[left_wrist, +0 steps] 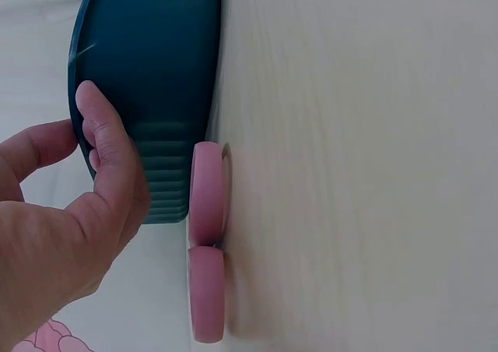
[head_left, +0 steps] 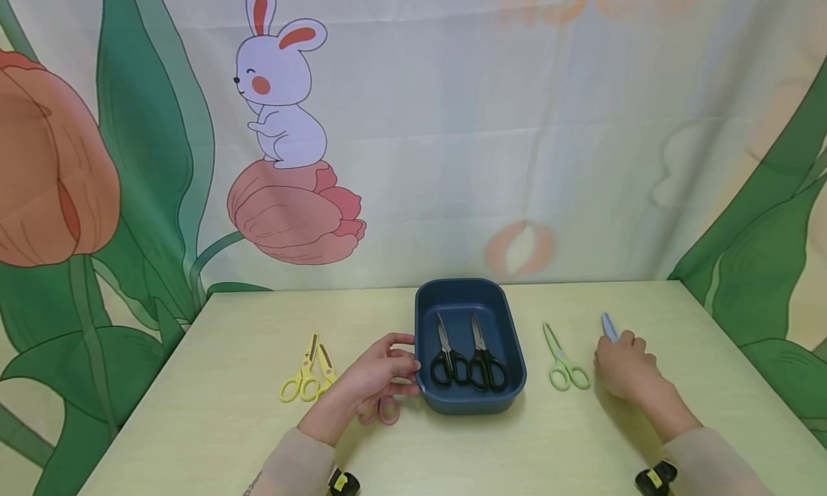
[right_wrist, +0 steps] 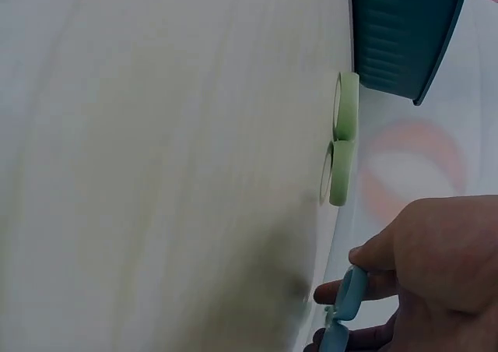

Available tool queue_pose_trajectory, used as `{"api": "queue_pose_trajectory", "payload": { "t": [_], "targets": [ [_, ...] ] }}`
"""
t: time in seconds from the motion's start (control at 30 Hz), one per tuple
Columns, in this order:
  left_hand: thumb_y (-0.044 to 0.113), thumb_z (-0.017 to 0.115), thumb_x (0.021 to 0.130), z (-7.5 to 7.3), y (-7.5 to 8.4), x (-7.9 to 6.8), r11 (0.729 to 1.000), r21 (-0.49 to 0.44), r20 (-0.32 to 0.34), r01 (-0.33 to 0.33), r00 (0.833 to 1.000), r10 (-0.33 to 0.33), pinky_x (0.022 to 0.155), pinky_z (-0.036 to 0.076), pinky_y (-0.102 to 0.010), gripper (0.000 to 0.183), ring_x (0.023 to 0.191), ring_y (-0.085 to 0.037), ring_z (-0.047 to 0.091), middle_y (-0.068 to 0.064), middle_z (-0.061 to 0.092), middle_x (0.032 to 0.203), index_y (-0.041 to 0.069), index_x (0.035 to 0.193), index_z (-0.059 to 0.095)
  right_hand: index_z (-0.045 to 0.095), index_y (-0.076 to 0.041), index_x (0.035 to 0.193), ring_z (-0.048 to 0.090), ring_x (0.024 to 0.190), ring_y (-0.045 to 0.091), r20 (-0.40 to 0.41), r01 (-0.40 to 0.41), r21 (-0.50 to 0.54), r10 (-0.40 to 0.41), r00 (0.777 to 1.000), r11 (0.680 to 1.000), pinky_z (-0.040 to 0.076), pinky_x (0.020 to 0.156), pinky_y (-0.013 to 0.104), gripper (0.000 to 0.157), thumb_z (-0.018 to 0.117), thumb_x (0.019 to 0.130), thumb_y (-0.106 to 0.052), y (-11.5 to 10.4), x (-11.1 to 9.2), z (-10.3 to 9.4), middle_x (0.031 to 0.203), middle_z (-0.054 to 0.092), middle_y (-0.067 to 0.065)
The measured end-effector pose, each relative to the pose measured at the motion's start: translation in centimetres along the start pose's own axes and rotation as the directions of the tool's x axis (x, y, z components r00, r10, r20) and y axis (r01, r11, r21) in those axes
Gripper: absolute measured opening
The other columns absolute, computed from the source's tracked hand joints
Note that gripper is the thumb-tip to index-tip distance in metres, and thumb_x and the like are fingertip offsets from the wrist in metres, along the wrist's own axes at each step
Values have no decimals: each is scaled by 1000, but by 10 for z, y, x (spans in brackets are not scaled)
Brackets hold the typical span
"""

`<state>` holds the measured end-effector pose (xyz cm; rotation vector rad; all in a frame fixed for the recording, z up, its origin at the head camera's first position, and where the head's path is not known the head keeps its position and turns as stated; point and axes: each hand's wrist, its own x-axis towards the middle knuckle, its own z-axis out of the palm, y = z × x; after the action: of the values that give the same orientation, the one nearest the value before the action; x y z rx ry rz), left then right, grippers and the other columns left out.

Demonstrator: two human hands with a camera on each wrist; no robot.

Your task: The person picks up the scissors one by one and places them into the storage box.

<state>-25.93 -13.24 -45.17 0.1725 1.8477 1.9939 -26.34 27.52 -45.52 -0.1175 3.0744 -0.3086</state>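
Head view: the blue tray sits on the table and serves as the landmark. Two black scissors lie inside it, side by side, blades pointing away from the person. The left hand rests against the tray's left wall, fingers loosely curved on the rim, apparently to steady the tray; it holds nothing. Pink scissors lie on the table under this hand, just left of the tray. Yellow scissors lie further left of the tray. Green scissors lie just right of the tray. Further right, the right hand covers the handles of blue scissors, whose blade tip projects beyond the fingers.

Left wrist view: thumb and fingers touch the tray's ribbed wall. The pink handle loops lie flat on the table, touching the tray's base, ungripped.

Right wrist view: the right hand's fingers curl round the blue handle loops, pinching them at table level. The loops are pale blue, rounded plastic. The green loops lie between this hand and the tray.
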Motion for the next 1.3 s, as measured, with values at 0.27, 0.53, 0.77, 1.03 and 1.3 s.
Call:
{"api": "queue_pose_trajectory", "payload": {
  "t": [0.27, 0.53, 0.77, 1.03, 1.3],
  "targets": [
    [-1, 58, 94, 0, -1, 1, 1000, 0, -3, 5, 1000, -5, 70, 60, -30, 59, 78, -18, 63, -15, 57, 107, -4, 148, 34, 45, 7, 89, 46, 83, 51, -172, 57, -3, -57, 983, 998, 44, 57, 55, 22, 51, 102, -9, -1, -2, -1, 87, 39, 32],
    [-1, 58, 95, 0, -1, 0, 1000, 2, -7, -1, 1000, 1, 69, 60, -30, 58, 79, -19, 63, -19, 57, 110, -5, 147, 34, 41, 4, 84, 47, 82, 51, -280, 92, -22, -94, 955, 996, 42, 56, 54, 25, 53, 98, -12, -10, -1, -6, 84, 39, 31],
    [-1, 58, 95, 0, -1, 1, 1000, 13, 2, -3, 1000, 2, 70, 60, -29, 58, 79, -19, 62, -14, 57, 105, -5, 147, 33, 44, 3, 83, 47, 81, 48, -304, 131, -26, -133, 943, 991, 44, 57, 54, 23, 52, 97, -14, -19, -1, -9, 85, 41, 28],
    [-1, 58, 95, -1, -2, 1, 1000, 6, 2, -3, 1000, 3, 70, 60, -30, 58, 79, -19, 63, -16, 57, 107, -4, 148, 34, 44, 0, 82, 46, 75, 41, -329, 180, -66, -192, 925, 981, 44, 55, 52, 21, 54, 95, -13, -29, 0, -8, 82, 40, 24],
    [-1, 57, 94, -2, -1, 0, 1000, 9, 21, -4, 1000, 4, 72, 60, -31, 61, 80, -18, 63, -14, 57, 105, -5, 149, 31, 45, -2, 83, 45, 73, 38, -349, 218, -60, -225, 910, 974, 43, 55, 49, 19, 56, 94, -12, -49, -2, -13, 83, 40, 22]
  ]
}}
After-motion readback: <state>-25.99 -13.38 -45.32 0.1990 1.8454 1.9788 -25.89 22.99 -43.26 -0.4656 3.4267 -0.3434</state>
